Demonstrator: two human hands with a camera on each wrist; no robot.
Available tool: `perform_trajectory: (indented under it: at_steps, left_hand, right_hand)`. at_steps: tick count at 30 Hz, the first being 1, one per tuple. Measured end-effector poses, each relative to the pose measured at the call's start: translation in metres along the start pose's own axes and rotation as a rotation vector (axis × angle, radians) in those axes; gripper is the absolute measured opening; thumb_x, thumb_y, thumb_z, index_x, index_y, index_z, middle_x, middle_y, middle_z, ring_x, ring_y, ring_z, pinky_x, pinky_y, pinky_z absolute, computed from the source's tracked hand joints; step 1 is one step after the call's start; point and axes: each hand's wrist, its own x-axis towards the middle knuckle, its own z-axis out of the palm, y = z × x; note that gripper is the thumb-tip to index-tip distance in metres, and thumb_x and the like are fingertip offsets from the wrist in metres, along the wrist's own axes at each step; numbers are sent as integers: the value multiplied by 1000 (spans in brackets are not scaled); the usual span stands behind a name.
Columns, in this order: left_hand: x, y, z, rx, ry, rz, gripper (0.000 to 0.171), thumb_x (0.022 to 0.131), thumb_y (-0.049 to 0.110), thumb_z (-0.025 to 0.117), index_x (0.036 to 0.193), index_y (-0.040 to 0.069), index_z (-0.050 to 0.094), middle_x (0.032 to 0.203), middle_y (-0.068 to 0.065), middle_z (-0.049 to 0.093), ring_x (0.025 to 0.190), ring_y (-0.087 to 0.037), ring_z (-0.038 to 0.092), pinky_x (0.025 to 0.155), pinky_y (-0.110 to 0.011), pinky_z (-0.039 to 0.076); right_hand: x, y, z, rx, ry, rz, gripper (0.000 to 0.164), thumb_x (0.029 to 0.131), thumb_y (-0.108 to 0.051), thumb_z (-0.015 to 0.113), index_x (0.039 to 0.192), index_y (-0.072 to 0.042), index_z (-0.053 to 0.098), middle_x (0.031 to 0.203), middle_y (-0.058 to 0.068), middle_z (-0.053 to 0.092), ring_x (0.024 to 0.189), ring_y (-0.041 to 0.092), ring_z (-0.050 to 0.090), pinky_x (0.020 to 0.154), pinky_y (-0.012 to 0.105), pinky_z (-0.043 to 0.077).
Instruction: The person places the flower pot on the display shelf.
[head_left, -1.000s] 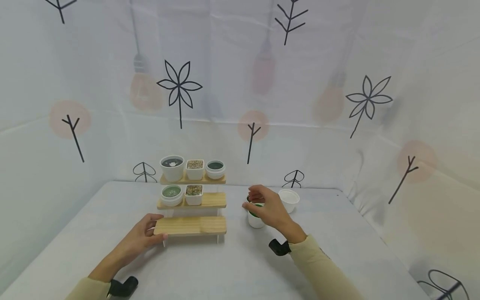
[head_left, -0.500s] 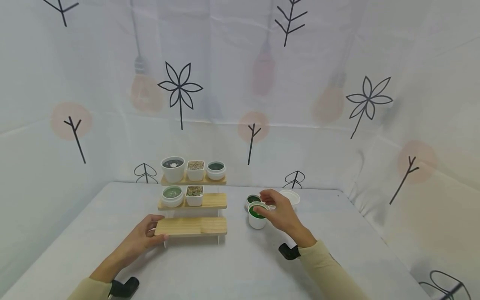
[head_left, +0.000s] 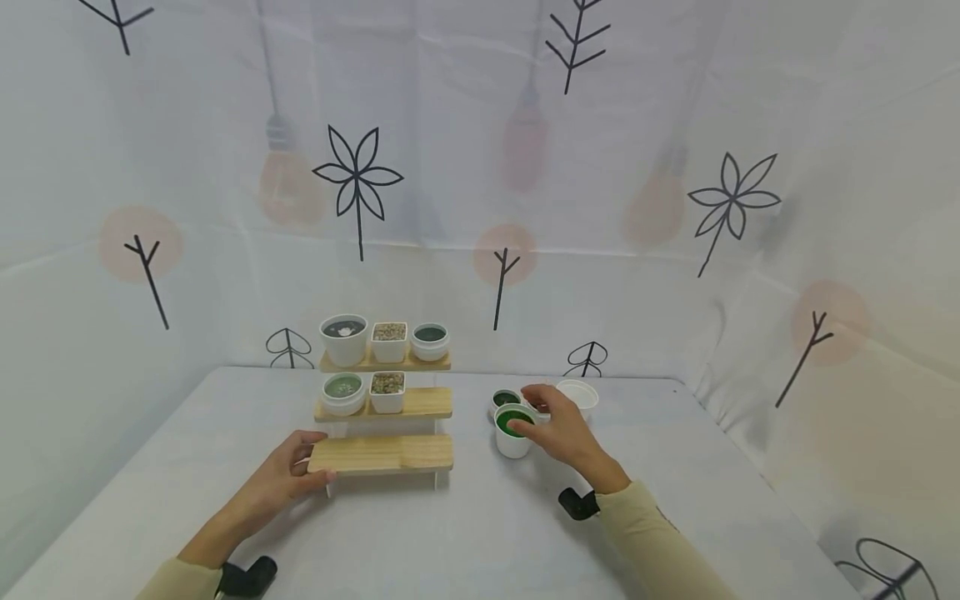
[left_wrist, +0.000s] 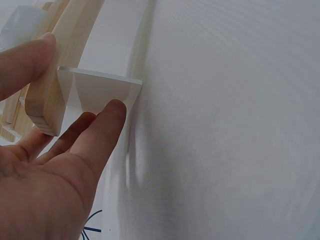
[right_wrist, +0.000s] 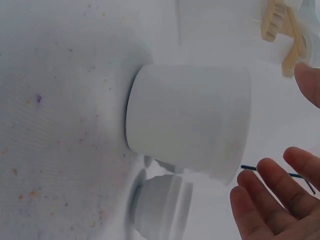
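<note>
A three-step wooden display stand (head_left: 378,454) stands left of centre. My left hand (head_left: 279,477) grips the left end of its lowest step, thumb on the board (left_wrist: 70,42) and fingers by the white support panel (left_wrist: 97,85) in the left wrist view. Over on the right, a tall white pot (head_left: 513,447) with a green filling stands on the table. Above its right rim hovers my right hand (head_left: 562,429), thumb and fingers spread. The right wrist view shows a gap between these fingertips (right_wrist: 245,177) and the pot's wall.
Behind the green-filled pot sit a small round pot (head_left: 496,407) and a wide white pot (head_left: 579,395). Top step: a large round pot (head_left: 345,348), a square pot (head_left: 389,346) and a small round one (head_left: 431,344). Middle step: a round pot (head_left: 343,404) and a square pot (head_left: 387,400).
My right hand has shifted right and back from over the green-filled pot, uncovering it and the small pot behind. The left hand has stayed on the stand.
</note>
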Motion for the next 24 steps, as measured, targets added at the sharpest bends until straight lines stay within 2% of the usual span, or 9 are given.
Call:
perform_trajectory:
  at_steps: [5, 9, 21, 24]
  left_hand:
    - [-1, 0, 1, 3, 4, -9, 80, 81, 26, 76, 140, -1, 28, 145, -33, 31, 129, -45, 41, 97, -43, 47]
    - [-1, 1, 1, -2, 6, -14, 79, 82, 25, 76, 139, 0, 29, 144, -32, 32, 129, -44, 41, 97, -42, 48]
    - [0, 0, 0, -13, -1, 1, 78, 81, 26, 76, 138, 0, 30, 144, -33, 32, 128, -43, 42, 96, -41, 48]
    - [0, 0, 0, -3, 5, -2, 78, 81, 27, 76, 138, 0, 30, 144, -33, 32, 128, -44, 43, 96, -41, 49]
  right_hand:
    - [1, 6, 5, -1, -38, 37, 62, 76, -30, 81, 126, -3, 55, 119, 12, 59, 107, 30, 57, 94, 47, 47]
    - [1, 8, 8, -8, -53, 16, 64, 75, -28, 81, 126, 1, 54, 117, 14, 58, 107, 30, 55, 93, 48, 47]
    - [1, 11, 10, -68, -67, 70, 71, 72, -32, 82, 127, 2, 53, 121, 14, 58, 107, 30, 57, 92, 44, 49]
    - [1, 12, 11, -84, -69, 74, 71, 70, -33, 83, 125, 1, 54, 118, 11, 59, 102, 26, 57, 89, 41, 49]
